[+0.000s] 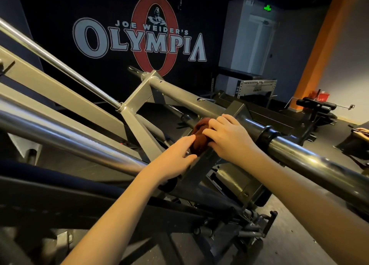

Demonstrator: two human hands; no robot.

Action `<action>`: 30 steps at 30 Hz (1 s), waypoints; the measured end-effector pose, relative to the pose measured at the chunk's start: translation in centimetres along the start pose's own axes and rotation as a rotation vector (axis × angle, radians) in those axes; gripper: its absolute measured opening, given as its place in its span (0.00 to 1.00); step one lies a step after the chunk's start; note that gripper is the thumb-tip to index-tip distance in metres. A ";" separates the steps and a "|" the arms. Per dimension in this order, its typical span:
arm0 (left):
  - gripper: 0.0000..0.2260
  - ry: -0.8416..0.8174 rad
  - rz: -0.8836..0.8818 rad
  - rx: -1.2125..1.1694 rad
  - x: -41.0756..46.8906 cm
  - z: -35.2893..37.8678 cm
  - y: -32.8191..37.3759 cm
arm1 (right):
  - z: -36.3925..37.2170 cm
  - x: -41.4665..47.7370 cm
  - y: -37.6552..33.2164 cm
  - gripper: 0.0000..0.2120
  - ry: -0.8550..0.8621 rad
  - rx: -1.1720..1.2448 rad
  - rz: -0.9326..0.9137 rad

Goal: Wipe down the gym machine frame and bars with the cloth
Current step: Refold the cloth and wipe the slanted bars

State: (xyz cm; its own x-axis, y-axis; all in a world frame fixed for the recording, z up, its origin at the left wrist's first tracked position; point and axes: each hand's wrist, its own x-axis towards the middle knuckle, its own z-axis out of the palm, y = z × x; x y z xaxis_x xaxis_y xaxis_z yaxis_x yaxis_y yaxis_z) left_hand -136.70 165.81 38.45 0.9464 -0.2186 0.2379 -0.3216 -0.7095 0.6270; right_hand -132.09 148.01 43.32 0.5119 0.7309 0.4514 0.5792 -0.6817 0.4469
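A dark red-brown cloth (200, 135) is bunched on a grey bracket of the gym machine frame (137, 97), where a chrome bar (311, 161) crosses it. My right hand (227, 137) lies over the cloth, fingers curled onto its top. My left hand (177, 157) touches the cloth's near side with fingertips and thumb, resting against the bracket. Two more chrome bars (65, 137) run down from the upper left. Part of the cloth is hidden under my right hand.
A black collar (266, 138) rings the chrome bar right of my right hand. Behind stand a perforated steel box (257, 88), a padded bench (317, 107) and an orange pillar (319, 51). The machine's footplate and pegs (253, 222) lie below.
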 end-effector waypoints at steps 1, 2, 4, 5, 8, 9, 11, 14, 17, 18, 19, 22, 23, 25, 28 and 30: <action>0.22 0.001 -0.006 -0.001 -0.2 -0.2 0.1 | 0.1 -0.6 -0.4 0.15 0.082 0.021 0.040; 0.23 0.001 -0.011 0.001 -0.3 -0.3 0.1 | 0.3 -1.4 -0.9 0.14 0.140 0.053 0.096; 0.24 -0.003 -0.020 0.004 -0.4 -0.5 0.2 | 0.8 -3.3 -2.5 0.14 0.227 0.160 0.259; 0.23 -0.012 -0.014 0.006 -0.4 -0.5 0.2 | 1.1 -4.5 -3.4 0.14 0.265 0.242 0.364; 0.20 -0.042 0.000 0.007 -0.4 -0.4 0.0 | 1.9 -7.1 -5.5 0.11 0.192 0.551 0.728; 0.20 -0.052 -0.007 0.007 -0.4 -0.4 -0.1 | 2.6 -7.6 -5.7 0.10 0.147 0.624 0.846; 0.21 -0.068 -0.018 0.009 -0.3 -0.5 -0.2 | 3.7 -7.6 -5.8 0.11 0.161 0.717 1.048; 0.21 -0.081 -0.029 0.013 -0.2 -0.4 -0.4 | 4.3 -5.5 -5.7 0.12 0.319 0.889 1.265; 0.22 -0.084 -0.035 -0.001 -0.2 -0.4 -0.4 | 4.6 -3.1 -7.0 0.13 0.418 0.962 1.245; 0.22 -0.082 -0.035 -0.006 -0.1 -0.4 -0.5 | 4.7 -2.9 -7.6 0.15 0.434 0.966 1.210; 0.22 -0.080 -0.035 -0.010 -0.1 -0.3 -0.5 | 4.9 -3.1 -8.2 0.18 0.443 0.979 1.174; 0.20 -0.080 -0.024 -0.025 -0.1 -0.3 -0.5 | 5.7 -4.6 -9.5 0.24 0.421 1.125 1.103; 0.20 -0.084 -0.019 -0.025 -0.1 -0.3 -0.4 | 5.9 -4.7 -9.6 0.25 0.417 1.192 1.123; 0.20 -0.088 -0.020 -0.015 -0.1 -0.4 -0.4 | 5.9 -4.3 -9.6 0.25 0.475 1.282 1.176; 0.20 -0.089 -0.029 0.009 -0.1 -0.4 -0.3 | 5.8 -3.0 -9.5 0.26 0.579 1.310 1.285; 0.20 -0.089 -0.036 -0.014 -0.1 -0.3 -0.3 | 5.9 -3.2 -9.7 0.24 0.636 1.248 1.262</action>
State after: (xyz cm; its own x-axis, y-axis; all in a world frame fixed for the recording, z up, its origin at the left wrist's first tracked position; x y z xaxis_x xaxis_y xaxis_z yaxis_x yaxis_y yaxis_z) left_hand -136.72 166.30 38.47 0.9560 -0.2527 0.1488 -0.2876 -0.7084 0.6446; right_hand -135.63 152.43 33.00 0.8381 -0.4312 0.3341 0.3177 -0.1119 -0.9416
